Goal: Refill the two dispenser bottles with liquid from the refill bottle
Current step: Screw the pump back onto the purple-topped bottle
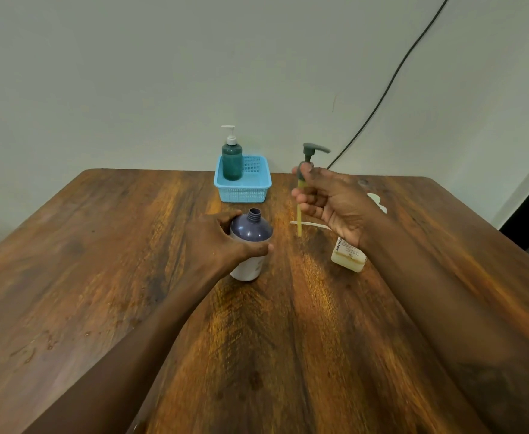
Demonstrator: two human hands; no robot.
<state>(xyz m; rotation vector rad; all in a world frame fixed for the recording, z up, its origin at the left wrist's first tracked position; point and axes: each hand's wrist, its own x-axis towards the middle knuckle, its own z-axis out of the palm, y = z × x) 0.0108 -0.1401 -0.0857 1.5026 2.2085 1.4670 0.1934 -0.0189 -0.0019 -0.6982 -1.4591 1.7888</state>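
Observation:
A purple-and-white dispenser bottle [250,236] stands upright mid-table with its neck uncapped, and my left hand [222,242] grips its side. My right hand [326,198] holds the grey pump head [311,151] lifted clear of the bottle, its yellowish dip tube [299,220] hanging down to the right of the bottle. A green dispenser bottle [232,162] with a white pump stands in a blue basket [250,191] at the back. The cream refill bottle [349,256] with a white label lies on the table, mostly hidden under my right wrist.
The wooden table [131,277] runs up to a pale wall. A white object [377,202] lies behind my right hand, partly hidden. A black cable [391,79] hangs down the wall at the right. Small wet spots mark the table's left side.

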